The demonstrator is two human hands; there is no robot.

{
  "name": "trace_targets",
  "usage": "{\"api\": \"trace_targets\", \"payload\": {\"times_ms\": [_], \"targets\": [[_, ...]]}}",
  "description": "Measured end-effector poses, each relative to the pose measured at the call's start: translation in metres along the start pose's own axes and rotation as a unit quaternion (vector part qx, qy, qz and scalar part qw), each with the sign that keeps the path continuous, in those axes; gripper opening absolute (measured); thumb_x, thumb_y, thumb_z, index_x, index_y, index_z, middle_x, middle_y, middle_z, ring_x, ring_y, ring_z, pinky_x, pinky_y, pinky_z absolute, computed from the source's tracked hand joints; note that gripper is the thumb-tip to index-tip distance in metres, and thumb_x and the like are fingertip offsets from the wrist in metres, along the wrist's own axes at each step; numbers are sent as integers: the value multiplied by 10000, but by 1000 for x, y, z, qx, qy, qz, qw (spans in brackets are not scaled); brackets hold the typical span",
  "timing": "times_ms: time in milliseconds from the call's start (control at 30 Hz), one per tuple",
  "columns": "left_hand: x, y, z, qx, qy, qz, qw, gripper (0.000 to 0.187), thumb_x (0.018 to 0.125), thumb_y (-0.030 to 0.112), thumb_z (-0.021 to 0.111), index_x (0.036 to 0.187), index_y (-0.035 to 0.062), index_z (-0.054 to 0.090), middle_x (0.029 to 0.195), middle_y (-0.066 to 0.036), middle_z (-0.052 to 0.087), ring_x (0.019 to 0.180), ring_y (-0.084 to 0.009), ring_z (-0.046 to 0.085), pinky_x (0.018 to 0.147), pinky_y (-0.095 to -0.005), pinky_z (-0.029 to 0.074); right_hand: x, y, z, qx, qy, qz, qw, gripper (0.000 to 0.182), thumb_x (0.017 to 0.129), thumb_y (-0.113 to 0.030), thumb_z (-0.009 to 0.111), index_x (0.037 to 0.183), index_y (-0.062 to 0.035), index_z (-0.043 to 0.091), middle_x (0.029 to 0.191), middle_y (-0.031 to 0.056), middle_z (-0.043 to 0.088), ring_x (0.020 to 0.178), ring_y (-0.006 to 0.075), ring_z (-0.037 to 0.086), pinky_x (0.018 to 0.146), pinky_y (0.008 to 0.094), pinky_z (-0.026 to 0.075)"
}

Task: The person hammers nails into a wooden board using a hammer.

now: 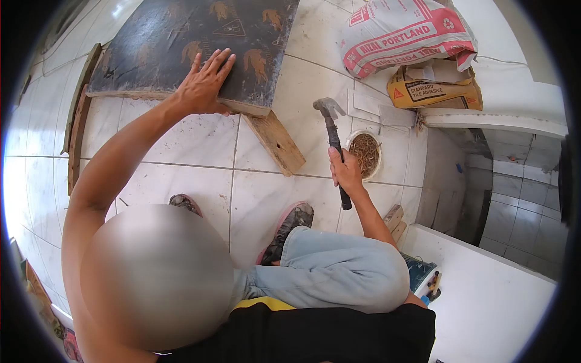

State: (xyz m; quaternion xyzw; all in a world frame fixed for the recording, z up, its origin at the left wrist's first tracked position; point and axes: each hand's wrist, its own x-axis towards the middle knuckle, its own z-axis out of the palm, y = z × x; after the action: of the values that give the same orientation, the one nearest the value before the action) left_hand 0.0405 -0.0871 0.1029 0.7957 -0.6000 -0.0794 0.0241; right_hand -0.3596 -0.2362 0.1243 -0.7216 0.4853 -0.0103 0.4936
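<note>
Right grip wrapped round handle of hammer, hammer head pointing away from body, forearm angled forward. Nail bucket just beside. Left grip unclenched, fingers spread on dark board near its closest edge, arm reaching out. Wood block juts from board's corner over tiled floor.

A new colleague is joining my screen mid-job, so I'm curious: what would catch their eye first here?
Probably the hammer in the right hand, right of centre, its head pointing away from the person. Next, the large dark board with orange prints at the upper left, the left hand spread by its near edge. Then the red-and-white bag marked PORTLAND at the upper right.
</note>
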Motion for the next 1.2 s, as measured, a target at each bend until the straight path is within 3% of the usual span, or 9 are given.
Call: {"api": "trace_targets", "payload": {"times_ms": [133, 367, 567, 800, 933, 1033, 1100, 1167, 1200], "targets": [[1, -3, 13, 23, -27, -7, 999, 1295, 707, 724, 768, 1635, 112, 104, 1695, -106, 144, 1573, -285, 121, 1285, -561, 89, -7, -93, 19, 94, -43, -102, 989, 477, 1051, -484, 532, 846, -54, 535, 579, -13, 470, 434, 78, 458, 399, 261, 385], [1, -7, 17, 12, 0, 8, 1000, 1290, 710, 694, 791, 1629, 92, 112, 1686, -114, 168, 1565, -296, 150, 1282, -572, 94, 25, -125, 50, -85, -153, -96, 980, 564, 1053, -514, 508, 839, 6, 558, 628, 61, 538, 605, 137, 467, 573, 342, 425], [0, -8, 21, 12, -5, 21, 1000, 1286, 715, 668, 807, 1626, 69, 126, 1691, -112, 158, 1569, -290, 143, 1276, -576, 94, -18, -164, 26, 138, -83, -285, 945, 526, 1068, -519, 437, 818, -61, 501, 586, -19, 457, 476, 71, 431, 449, 249, 375], [0, -3, 7, 3, -36, 10, 999, 1328, 681, 657, 844, 1637, 111, 101, 1695, -105, 142, 1571, -281, 132, 1287, -553, 91, 24, -84, 32, -161, 12, -148, 976, 635, 1044, -563, 476, 832, 24, 594, 616, 158, 602, 560, 252, 580, 572, 433, 455], [-20, -1, 24, -32, 42, 26, 998, 1098, 830, 483, 812, 1630, 136, 145, 1666, -171, 180, 1553, -362, 160, 1283, -531, 142, 4, -33, 28, 47, 71, -91, 992, 437, 1017, -427, 616, 870, -16, 590, 625, 62, 592, 484, 137, 571, 464, 314, 476], [-76, 7, 28, -181, 144, 80, 970, 737, 922, 291, 749, 1529, 164, 349, 1490, -184, 400, 1379, -391, 415, 1153, -528, 365, 1, 3, 11, -5, 76, -46, 996, 330, 992, -305, 664, 858, -22, 560, 630, 29, 557, 428, 95, 520, 374, 275, 421], [-107, 1, 35, -232, 83, 48, 968, 590, 951, 317, 711, 1454, 157, 447, 1368, -181, 505, 1266, -374, 518, 1070, -498, 430, 6, 43, 6, -80, 102, -9, 992, 323, 967, -292, 684, 821, -22, 584, 612, 53, 571, 413, 106, 524, 370, 279, 409], [-120, -15, 43, -291, 33, 1, 956, 590, 977, 386, 676, 1456, 109, 471, 1349, -184, 543, 1186, -335, 573, 961, -475, 475, 24, 120, 7, -172, 166, -106, 965, 316, 945, -297, 705, 854, -7, 617, 615, 88, 595, 410, 137, 545, 402, 330, 438], [-122, -24, 45, -457, -14, -131, 879, 668, 973, 479, 649, 1479, 89, 455, 1362, -208, 539, 1194, -337, 578, 976, -475, 481, 23, 119, 8, -170, 164, -109, 966, 316, 945, -297, 705, 854, -7, 617, 615, 88, 595, 410, 137, 545, 402, 330, 438]]}}
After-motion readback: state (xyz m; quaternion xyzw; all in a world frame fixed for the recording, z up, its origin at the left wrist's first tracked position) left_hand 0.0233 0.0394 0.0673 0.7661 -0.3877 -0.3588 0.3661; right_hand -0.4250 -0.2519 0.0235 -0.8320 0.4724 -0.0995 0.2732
